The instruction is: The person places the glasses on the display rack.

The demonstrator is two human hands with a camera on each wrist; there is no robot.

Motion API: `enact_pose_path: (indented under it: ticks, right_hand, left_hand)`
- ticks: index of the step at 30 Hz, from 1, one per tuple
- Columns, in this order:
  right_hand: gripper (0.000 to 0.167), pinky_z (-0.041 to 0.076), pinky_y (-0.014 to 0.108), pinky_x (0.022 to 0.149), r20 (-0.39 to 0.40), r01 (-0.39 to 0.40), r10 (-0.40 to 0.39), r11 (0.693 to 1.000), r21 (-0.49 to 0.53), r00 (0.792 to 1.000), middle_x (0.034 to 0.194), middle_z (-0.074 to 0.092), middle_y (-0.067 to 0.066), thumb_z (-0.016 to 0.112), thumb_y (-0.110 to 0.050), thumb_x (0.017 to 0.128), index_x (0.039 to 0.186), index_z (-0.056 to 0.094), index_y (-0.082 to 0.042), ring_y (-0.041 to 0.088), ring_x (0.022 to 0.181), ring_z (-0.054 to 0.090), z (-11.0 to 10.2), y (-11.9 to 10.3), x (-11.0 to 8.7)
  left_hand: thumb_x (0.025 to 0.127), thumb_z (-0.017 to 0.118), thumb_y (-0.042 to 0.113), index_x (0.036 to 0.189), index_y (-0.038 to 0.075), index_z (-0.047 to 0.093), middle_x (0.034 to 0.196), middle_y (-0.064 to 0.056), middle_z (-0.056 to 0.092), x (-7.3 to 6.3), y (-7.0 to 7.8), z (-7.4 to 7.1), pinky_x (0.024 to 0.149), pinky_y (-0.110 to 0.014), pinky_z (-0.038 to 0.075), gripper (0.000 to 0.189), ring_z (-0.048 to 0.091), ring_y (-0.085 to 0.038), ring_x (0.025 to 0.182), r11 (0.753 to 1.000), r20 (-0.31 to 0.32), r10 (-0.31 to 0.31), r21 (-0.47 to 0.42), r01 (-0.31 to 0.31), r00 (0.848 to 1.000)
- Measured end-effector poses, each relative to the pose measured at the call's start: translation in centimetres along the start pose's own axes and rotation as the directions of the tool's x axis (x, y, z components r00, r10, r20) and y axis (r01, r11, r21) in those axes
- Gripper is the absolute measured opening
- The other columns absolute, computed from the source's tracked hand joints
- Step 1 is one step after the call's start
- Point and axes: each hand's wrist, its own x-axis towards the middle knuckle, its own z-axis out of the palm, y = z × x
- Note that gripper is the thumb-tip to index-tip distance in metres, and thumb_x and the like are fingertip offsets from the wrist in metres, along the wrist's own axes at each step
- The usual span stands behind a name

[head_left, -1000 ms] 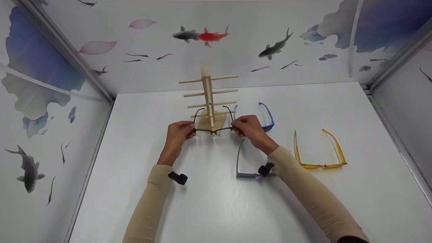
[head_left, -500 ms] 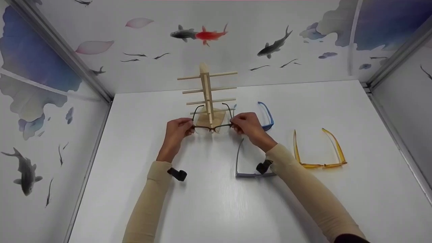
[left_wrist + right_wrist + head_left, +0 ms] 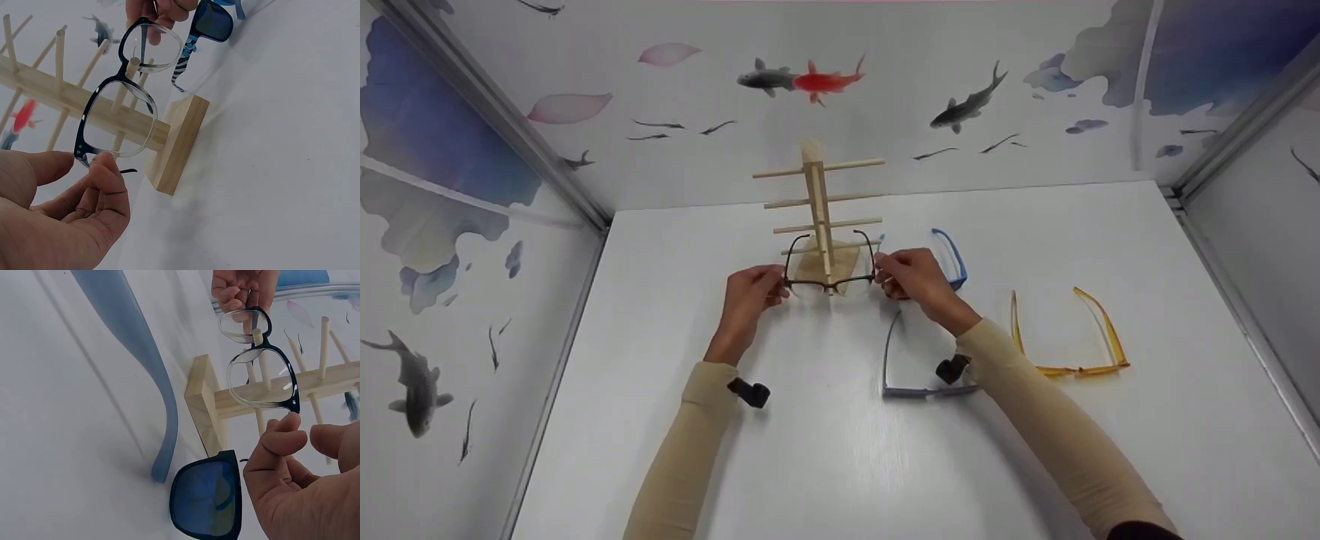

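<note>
A pair of eyeglasses (image 3: 810, 283) with dark upper rims and clear lower rims sits at the lowest front peg of a wooden glasses stand (image 3: 819, 202). The peg tip shows at the bridge in both wrist views. My left hand (image 3: 750, 296) is at one hinge, its thumb (image 3: 53, 166) right beside the frame corner, a gap showing between thumb and index finger. By the opposite hinge, my right hand (image 3: 919, 277) has its index fingertip (image 3: 289, 422) just under the corner and its thumb apart. Both hands have loosely bent fingers.
Blue sunglasses (image 3: 958, 259) with dark lenses lie behind my right hand. Grey glasses (image 3: 911, 392) lie partly under my right forearm, and yellow glasses (image 3: 1112, 334) farther right. A wall painted with fish (image 3: 967, 105) rises behind the white table (image 3: 825, 450).
The eyeglasses moved slightly back toward the stand, then stayed at the peg. Both hands, earlier pinching the hinges, have loosened and drawn a little outward.
</note>
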Motion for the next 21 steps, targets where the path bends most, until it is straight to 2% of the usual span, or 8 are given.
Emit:
enact_pose_path:
  ticks: [3, 7, 9, 15, 21]
  right_hand:
    - [0.040, 0.060, 0.028, 0.070, -0.012, 0.020, -0.021, 0.999, -0.038, 1.000, 0.102, 0.076, 0.023, 0.065, -0.035, 0.114, 0.115, 0.078, 0.003, 0.017, 0.076, 0.067, -0.6, 0.0, -0.4]
    - [0.044, 0.062, 0.031, 0.074, -0.008, 0.052, -0.053, 0.993, -0.102, 0.999, 0.105, 0.077, 0.022, 0.065, -0.036, 0.113, 0.121, 0.076, 0.006, 0.022, 0.081, 0.068, -1.3, -0.2, -1.1]
    - [0.043, 0.062, 0.030, 0.074, -0.009, 0.059, -0.061, 0.991, -0.118, 0.998, 0.107, 0.077, 0.023, 0.065, -0.034, 0.113, 0.124, 0.076, 0.007, 0.023, 0.082, 0.068, -1.6, -0.1, -1.5]
    - [0.034, 0.058, 0.024, 0.069, 0.022, 0.094, -0.092, 0.990, -0.100, 0.996, 0.108, 0.075, 0.027, 0.067, -0.028, 0.112, 0.123, 0.076, 0.003, 0.020, 0.081, 0.068, -2.9, 0.3, -2.8]
    - [0.034, 0.059, 0.025, 0.070, 0.035, 0.118, -0.114, 0.985, -0.130, 0.993, 0.109, 0.075, 0.026, 0.067, -0.029, 0.112, 0.124, 0.076, 0.002, 0.021, 0.085, 0.071, -4.6, 0.9, -4.5]
  left_hand:
    - [0.113, 0.065, 0.021, 0.132, -0.008, 0.072, 0.110, -0.016, 0.077, -0.3, -0.2, -0.5, 0.080, -0.030, 0.063, 0.035, 0.074, -0.023, 0.093, 1.000, -0.014, 0.006, 0.003, -0.006, 1.000]
    - [0.114, 0.065, 0.024, 0.131, -0.005, 0.072, 0.123, -0.026, 0.074, -0.9, -0.2, -1.2, 0.093, -0.042, 0.064, 0.035, 0.074, -0.037, 0.110, 1.000, -0.021, 0.025, 0.005, -0.025, 0.999]
    - [0.114, 0.065, 0.024, 0.131, -0.005, 0.072, 0.128, -0.029, 0.072, -1.3, -0.3, -1.5, 0.095, -0.045, 0.063, 0.034, 0.072, -0.040, 0.114, 0.999, -0.023, 0.028, 0.017, -0.027, 0.999]
    - [0.114, 0.063, 0.022, 0.134, -0.007, 0.070, 0.124, -0.025, 0.074, -2.4, -1.3, -2.0, 0.087, -0.035, 0.063, 0.036, 0.073, -0.032, 0.109, 0.997, -0.027, 0.007, 0.081, -0.004, 1.000]
    - [0.113, 0.065, 0.020, 0.134, -0.006, 0.071, 0.117, -0.018, 0.077, -3.8, -2.6, -1.9, 0.085, -0.035, 0.062, 0.034, 0.074, -0.028, 0.104, 0.991, -0.013, 0.013, 0.132, -0.011, 1.000]
